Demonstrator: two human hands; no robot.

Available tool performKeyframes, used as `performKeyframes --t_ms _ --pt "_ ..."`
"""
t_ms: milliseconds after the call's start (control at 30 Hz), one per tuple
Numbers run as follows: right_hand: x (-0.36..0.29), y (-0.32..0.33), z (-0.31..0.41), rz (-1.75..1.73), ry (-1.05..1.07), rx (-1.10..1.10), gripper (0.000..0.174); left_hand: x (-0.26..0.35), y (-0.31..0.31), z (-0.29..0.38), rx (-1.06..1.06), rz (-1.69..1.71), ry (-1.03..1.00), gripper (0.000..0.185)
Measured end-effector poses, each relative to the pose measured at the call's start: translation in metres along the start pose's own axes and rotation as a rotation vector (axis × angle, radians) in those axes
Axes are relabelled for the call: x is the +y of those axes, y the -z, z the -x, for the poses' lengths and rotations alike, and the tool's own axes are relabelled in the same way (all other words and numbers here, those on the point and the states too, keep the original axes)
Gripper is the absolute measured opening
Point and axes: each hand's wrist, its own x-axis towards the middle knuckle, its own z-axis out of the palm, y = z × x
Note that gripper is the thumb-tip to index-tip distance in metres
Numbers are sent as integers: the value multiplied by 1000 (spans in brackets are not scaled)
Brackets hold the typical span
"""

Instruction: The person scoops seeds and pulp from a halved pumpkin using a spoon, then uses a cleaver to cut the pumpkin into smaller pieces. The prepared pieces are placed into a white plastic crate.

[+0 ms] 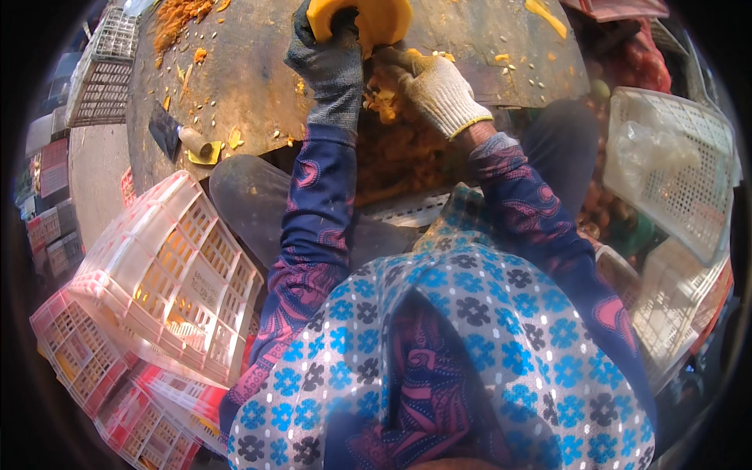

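Observation:
At the top edge of the head view, a cut piece of orange pumpkin (385,20) with a hollowed middle is partly out of frame. My left hand (329,70), in a grey glove, grips it from its left side. Just below the pumpkin, my right hand (437,85) wears a cream knitted glove with its fingers curled. Whether it holds a tool is hidden. Stringy pumpkin pulp (385,100) hangs beneath the right fingers, above a container (405,211) with a perforated rim between my knees. More pulp lies inside that container, in shadow.
On the wooden board (247,76) lie a wide blade with a wooden handle (192,141), scattered seeds, a pulp heap (176,23) and a pumpkin strip (546,17). Plastic crates (194,282) holding yellow pieces stand at left. Another crate (675,164) with clear plastic sits at right.

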Motion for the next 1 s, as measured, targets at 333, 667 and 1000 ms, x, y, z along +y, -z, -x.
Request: performKeyframes --t_ms 333,667,1000 --pt "-8 8 -15 -146 144 38 31 -13 -1 4 51 110 154 29" --pt "26 -5 24 -334 45 144 29 -14 24 -13 312 285 527 43" --pt "29 -15 20 -497 34 206 31 27 88 -9 540 353 910 47"
